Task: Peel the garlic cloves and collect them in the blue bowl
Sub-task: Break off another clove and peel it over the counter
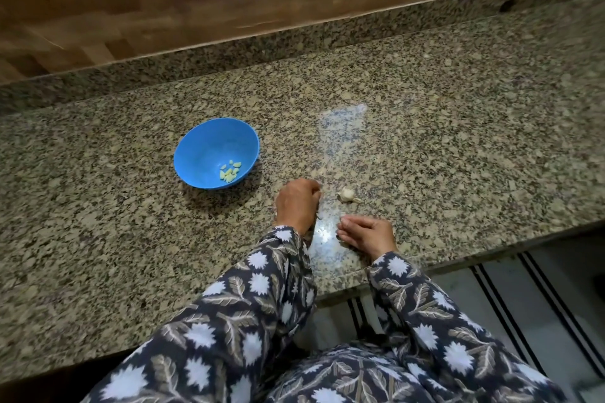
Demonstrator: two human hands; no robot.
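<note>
Right of the blue bowl [196, 154], the right hand [368, 235] lies with fingers straight on the counter [458, 141]; the left hand [297, 203], nearer the bowl, is curled, its hold hidden. Just beyond sits the garlic piece [347, 194]: I'd pinch its tip and strip the skin fully before dropping it in

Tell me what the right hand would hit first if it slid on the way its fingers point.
Probably the left hand, near its wrist; only counter lies between.
</note>
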